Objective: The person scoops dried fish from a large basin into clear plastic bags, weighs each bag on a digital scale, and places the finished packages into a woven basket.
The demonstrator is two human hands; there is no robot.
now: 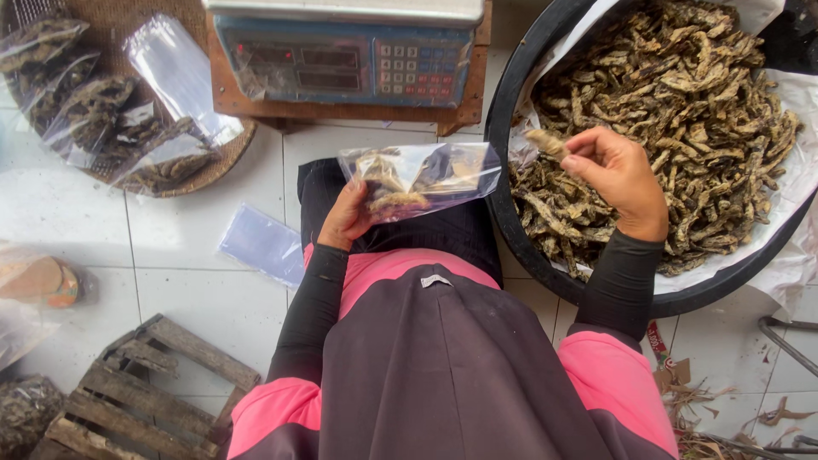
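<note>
I note the clear plastic bag (422,177) in my left hand (345,220) is thin, glossy, crinkled. Dried strips (665,111) look matt, rough, brittle; one piece (545,142) sits in my right hand (618,179). Basin (511,230): smooth black plastic w/ white liner. Tray (213,166): woven fibre, matt. Floor (196,290): glazed tile, semi-gloss. Crate (136,392): bare rough wood.

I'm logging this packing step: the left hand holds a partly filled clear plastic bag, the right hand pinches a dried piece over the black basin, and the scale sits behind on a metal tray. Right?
Not quite. The head view shows the scale on a wooden board, not a metal tray. The rest holds: the left hand holds the partly filled clear plastic bag, and the right hand pinches a dried piece over the black basin.
</note>
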